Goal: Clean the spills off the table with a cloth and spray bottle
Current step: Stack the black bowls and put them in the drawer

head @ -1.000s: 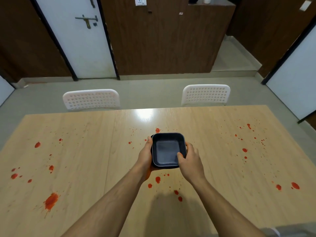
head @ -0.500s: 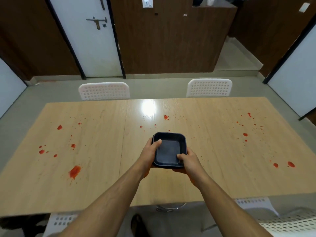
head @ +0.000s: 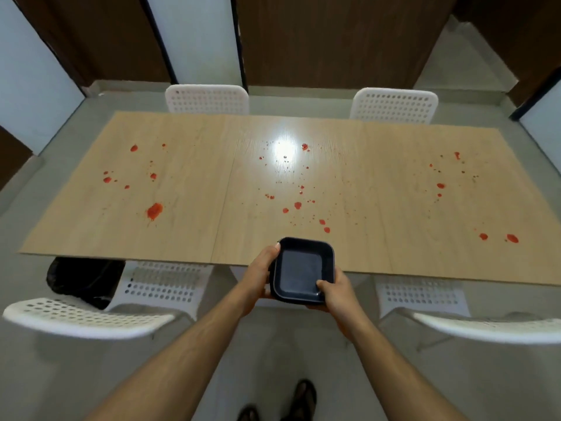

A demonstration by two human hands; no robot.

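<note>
Both hands out in front, holding a dark square bowl (head: pixel 302 270) over the near edge of the table (head: pixel 91 226). Left hand (head: pixel 258 276) curled round the bowl's left side, thumb on the rim. Right hand (head: pixel 335 291) gripping the near right corner, thumb inside. Red spills (head: pixel 154 210) all over the wooden top, left, middle and right. White chairs (head: pixel 208 98) round the table. Black bag (head: pixel 85 279) on the floor, under the left end.

Red spills (head: pixel 154 210) across table (head: pixel 91 220)
</note>
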